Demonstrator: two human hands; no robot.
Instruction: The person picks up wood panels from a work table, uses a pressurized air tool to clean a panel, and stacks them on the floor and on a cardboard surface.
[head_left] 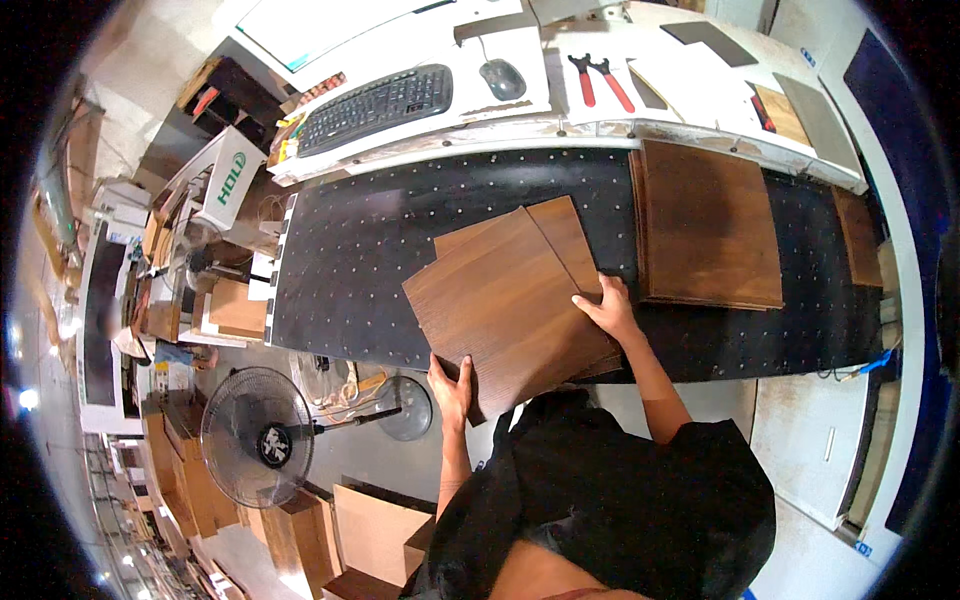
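Note:
A brown wood-grain panel (500,300) is tilted between my two hands. My left hand (452,390) grips its lower left edge, thumb on the top face. My right hand (608,306) closes on the right edge, thumb on top and fingers partly hidden. Under it, at a different angle, a second brown panel (566,228) shows at the far and right sides; I cannot tell whether my right hand holds it too. Both are over a black work surface (345,250) dotted with small pale points. To the right lies a stack of similar brown panels (710,225).
Along the far white ledge are a black keyboard (385,105), a mouse (502,80) and red-handled pliers (602,84). Another brown panel (857,235) lies at the far right. A standing fan (257,437) is at the lower left, near cardboard boxes (380,530).

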